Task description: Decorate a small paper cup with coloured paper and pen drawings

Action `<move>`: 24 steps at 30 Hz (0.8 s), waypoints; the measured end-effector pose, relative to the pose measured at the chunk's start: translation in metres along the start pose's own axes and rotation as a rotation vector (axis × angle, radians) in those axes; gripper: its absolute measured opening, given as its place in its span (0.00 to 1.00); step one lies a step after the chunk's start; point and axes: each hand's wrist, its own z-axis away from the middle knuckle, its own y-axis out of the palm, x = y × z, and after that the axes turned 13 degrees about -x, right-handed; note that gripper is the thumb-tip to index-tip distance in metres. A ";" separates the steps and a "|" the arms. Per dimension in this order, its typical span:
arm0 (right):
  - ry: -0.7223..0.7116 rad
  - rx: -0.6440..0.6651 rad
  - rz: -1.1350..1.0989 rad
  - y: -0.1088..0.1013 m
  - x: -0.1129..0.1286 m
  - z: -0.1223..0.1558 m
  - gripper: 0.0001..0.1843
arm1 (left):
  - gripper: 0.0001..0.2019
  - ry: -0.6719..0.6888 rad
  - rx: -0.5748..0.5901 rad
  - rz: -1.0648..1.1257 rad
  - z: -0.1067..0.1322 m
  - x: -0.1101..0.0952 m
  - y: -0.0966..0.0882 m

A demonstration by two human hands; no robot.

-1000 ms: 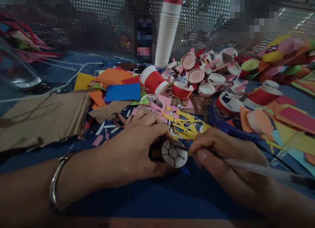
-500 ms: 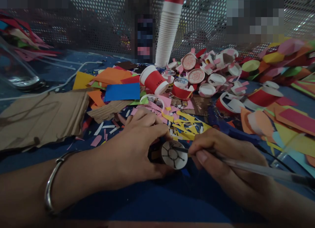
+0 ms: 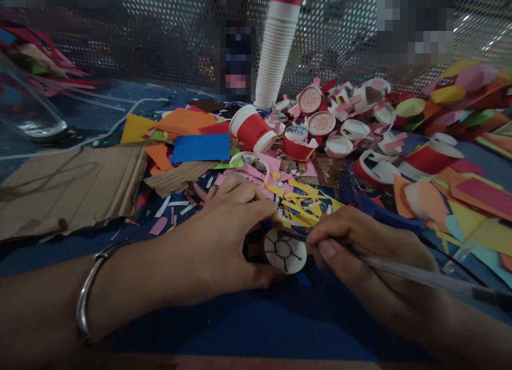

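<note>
My left hand (image 3: 224, 236) is closed around a small cut paper cup base (image 3: 285, 251), holding it on its side on the blue table so its white round bottom faces me. Dark pen lines form a web pattern on that bottom. My right hand (image 3: 360, 252) pinches a clear pen (image 3: 416, 276), and the pen's tip touches the upper edge of the disc. A metal bangle (image 3: 90, 295) circles my left wrist.
A tall stack of white and red paper cups (image 3: 276, 50) stands at the back against a perforated metal screen (image 3: 160, 34). Cut cup bases (image 3: 320, 123), a red cup on its side (image 3: 252, 129), coloured paper pieces (image 3: 200, 147), torn cardboard (image 3: 68, 186) and a glass jar (image 3: 24, 114) lie around.
Hardly any movement: the pen tip has shifted slightly along the top of the disc and my left wrist has turned a little.
</note>
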 end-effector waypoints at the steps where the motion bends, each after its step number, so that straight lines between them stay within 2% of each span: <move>1: -0.013 -0.006 -0.003 0.000 0.000 0.000 0.10 | 0.19 0.004 -0.002 0.001 0.000 0.000 0.000; 17: -0.060 -0.019 0.015 0.000 0.000 0.001 0.09 | 0.19 -0.057 -0.001 0.026 -0.002 -0.004 0.000; 24: -0.023 -0.005 0.029 -0.001 0.003 0.002 0.10 | 0.20 -0.047 -0.011 0.042 -0.001 -0.003 0.000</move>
